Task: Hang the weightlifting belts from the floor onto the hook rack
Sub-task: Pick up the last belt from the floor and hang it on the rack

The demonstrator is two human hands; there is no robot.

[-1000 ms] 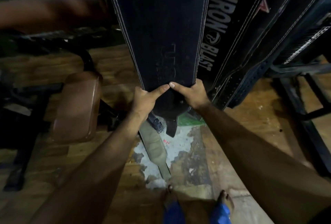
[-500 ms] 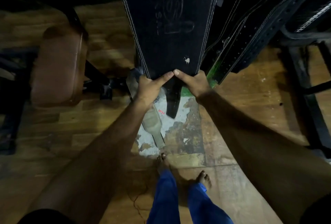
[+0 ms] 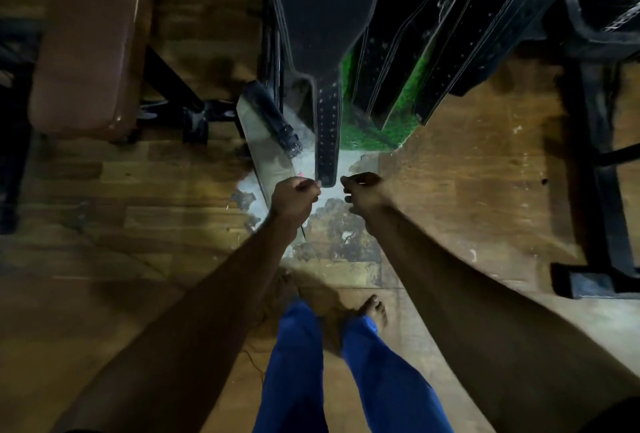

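Now both hands are off the wide part of the black belt [image 3: 320,17], which they gripped a second ago; they sit at its narrow punched tip. Left hand [image 3: 294,195] just beside the tip, fingers curled, holding nothing that I can see. Right hand [image 3: 362,190] on the other side, fingers loosely curled, also empty, apart from the tip. The belt hangs on its own, so I judge this one is hung. More black belts [image 3: 450,51] hang to its right. One grey-green belt [image 3: 266,152] still lies on the floor [image 3: 467,190], likely next. No containers in view; the hook rack itself is out of frame.
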